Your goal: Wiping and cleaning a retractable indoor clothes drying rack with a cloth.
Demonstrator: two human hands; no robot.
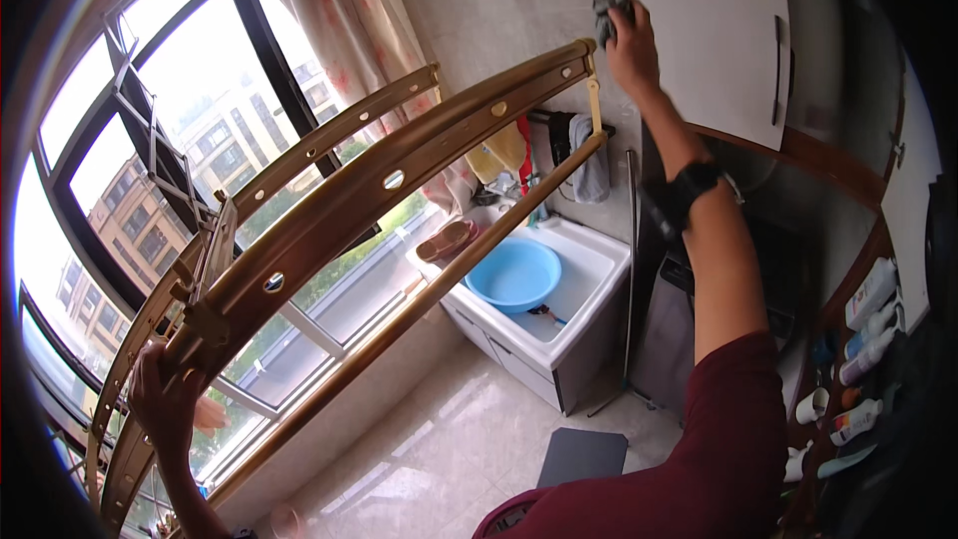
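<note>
A bronze-coloured clothes drying rack [441, 146] spans the view, its long rail pierced by small heart-shaped holes. At lower left, my left hand [161, 393] grips this rail near a bracket. My right hand [631, 49] is raised at the upper right, just beyond the rail's far end, closed around a crumpled grey cloth [610, 17]. Below the rail runs a round bronze pole [449, 277], joined to the rail end by a short link [595, 99]. Scissor-like metal arms [153, 135] rise from the rack toward the upper left.
A blue basin [513, 275] sits in a white laundry sink [591, 314], with brown shoes [447, 241] on its edge. Windows [209, 82] and a curtain [352, 22] line the left. A white cabinet door [711, 30] and bottles [857, 419] are at right; a grey mat [582, 457] lies below.
</note>
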